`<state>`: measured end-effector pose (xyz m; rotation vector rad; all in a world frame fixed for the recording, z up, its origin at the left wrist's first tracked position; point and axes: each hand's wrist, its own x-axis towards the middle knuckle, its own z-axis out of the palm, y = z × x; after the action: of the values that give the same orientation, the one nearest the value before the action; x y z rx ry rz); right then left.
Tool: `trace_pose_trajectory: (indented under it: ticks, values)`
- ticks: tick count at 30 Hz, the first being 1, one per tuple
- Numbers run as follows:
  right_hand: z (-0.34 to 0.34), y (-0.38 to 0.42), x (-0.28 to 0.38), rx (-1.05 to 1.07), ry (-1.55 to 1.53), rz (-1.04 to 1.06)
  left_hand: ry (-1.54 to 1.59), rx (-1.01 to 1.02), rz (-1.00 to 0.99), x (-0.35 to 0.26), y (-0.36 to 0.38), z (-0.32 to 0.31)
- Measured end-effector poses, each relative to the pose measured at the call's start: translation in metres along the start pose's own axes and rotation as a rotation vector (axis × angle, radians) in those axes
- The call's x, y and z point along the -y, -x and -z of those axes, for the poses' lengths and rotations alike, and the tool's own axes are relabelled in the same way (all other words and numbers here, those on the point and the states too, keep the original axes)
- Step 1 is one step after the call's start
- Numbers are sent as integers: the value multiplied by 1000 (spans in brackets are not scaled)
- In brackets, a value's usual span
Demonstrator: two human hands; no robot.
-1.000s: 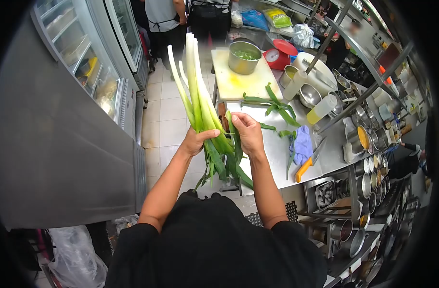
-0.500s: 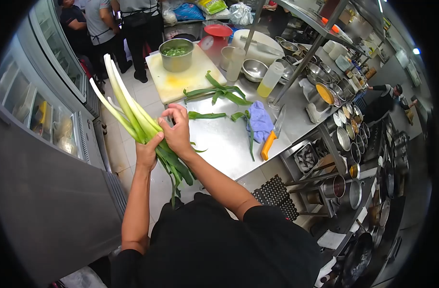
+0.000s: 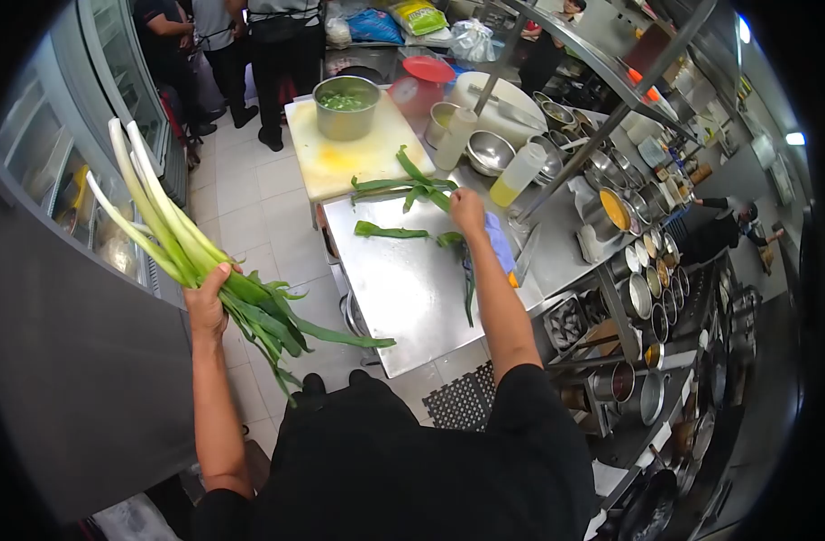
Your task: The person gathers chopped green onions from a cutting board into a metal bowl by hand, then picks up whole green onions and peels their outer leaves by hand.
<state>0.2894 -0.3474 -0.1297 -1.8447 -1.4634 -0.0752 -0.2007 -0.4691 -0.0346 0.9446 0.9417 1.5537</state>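
My left hand [image 3: 207, 308] is closed around a bunch of leeks [image 3: 173, 236] out to the left of the steel table. Their white ends point up and away, and the green leaves hang down to the right, one across the table's near corner. My right hand [image 3: 468, 212] is over the table with its fingers curled, beside loose green leek leaves [image 3: 412, 186]. Whether it grips anything is hidden. Just beyond its wrist lies a purple cloth [image 3: 499, 242], partly covered by the forearm. The knife [image 3: 526, 256] rests beside the cloth, its orange handle mostly hidden.
A metal pot [image 3: 347, 119] of chopped greens stands on a stained cutting board [image 3: 320, 171]. Squeeze bottles [image 3: 518, 176], metal bowls [image 3: 490, 153] and a red scale [image 3: 423, 83] line the table's back. A shelf post [image 3: 574, 149] rises at right. Several people stand in the background.
My right hand has left the leeks and moved right, over the table to the loose leaves. My left hand has carried the bunch left and lower.
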Motion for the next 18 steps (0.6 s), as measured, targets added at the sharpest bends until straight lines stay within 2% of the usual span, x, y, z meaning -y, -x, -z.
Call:
trace_pose_trajectory:
  ticks: [2, 3, 5, 8, 12, 14, 18]
  values:
    - [-7, -21, -1, 136, 146, -42, -37, -12, -21, -5, 2, 2]
    - [-13, -25, 0, 138, 136, -39, -44, -16, -27, -4, 4, 1]
    - [-26, -29, 5, 310, 412, -36, -49, -30, -12, 1, 7, 3]
    - [-40, -27, 2, 409, 432, -113, -66, -32, 30, 11, 16, 11]
    - [-32, -30, -15, 536, 500, -64, -52, -49, 54, 21, 27, 20]
    - [-18, -36, -17, 755, 480, -89, -41, -53, 62, 26, 27, 24]
    - [4, -46, -17, 779, 285, -99, -5, -49, 61, 34, 26, 27]
